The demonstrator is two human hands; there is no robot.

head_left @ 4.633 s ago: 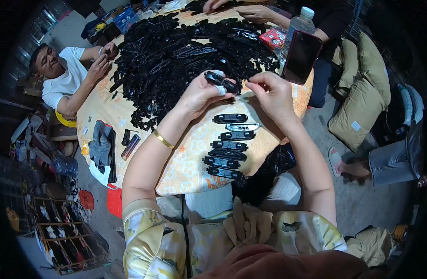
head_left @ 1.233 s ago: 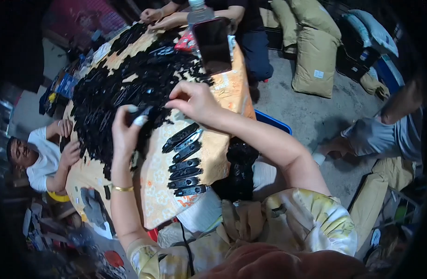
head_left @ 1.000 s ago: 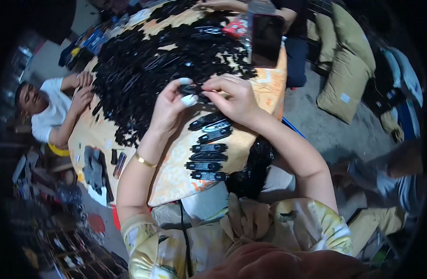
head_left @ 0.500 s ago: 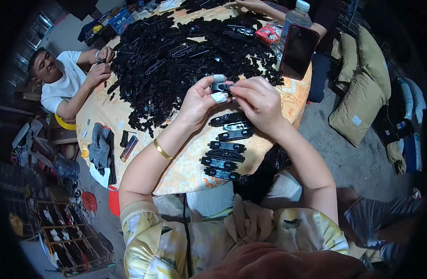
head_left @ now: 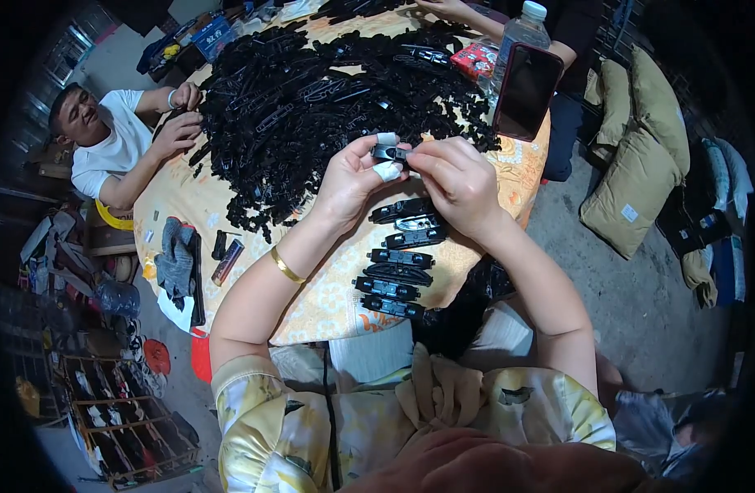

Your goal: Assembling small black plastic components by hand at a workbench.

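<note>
Between my two hands, above the table, is a small black plastic part. My left hand [head_left: 349,182] pinches its left side; white tape wraps the thumb and a fingertip. The fingers of my right hand [head_left: 458,179] close on the right end of the black plastic part [head_left: 389,153]. What exactly the right fingertips press is too small to make out. Below my hands, several assembled black plastic pieces [head_left: 394,287] lie in a column on the patterned tablecloth [head_left: 328,308]. A large heap of loose black parts [head_left: 287,107] covers the far side.
A phone [head_left: 527,92] leans against a clear bottle [head_left: 521,37] at the far right, near a red packet [head_left: 474,59]. Grey gloves [head_left: 177,259] and a dark tube [head_left: 228,263] lie at left. A co-worker [head_left: 119,148] sits at the left edge; another person's arm [head_left: 468,16] reaches in.
My hands stay almost in place around the black plastic part. The co-worker's near hand has shifted toward the heap. At the lower right, a person in grey has moved.
</note>
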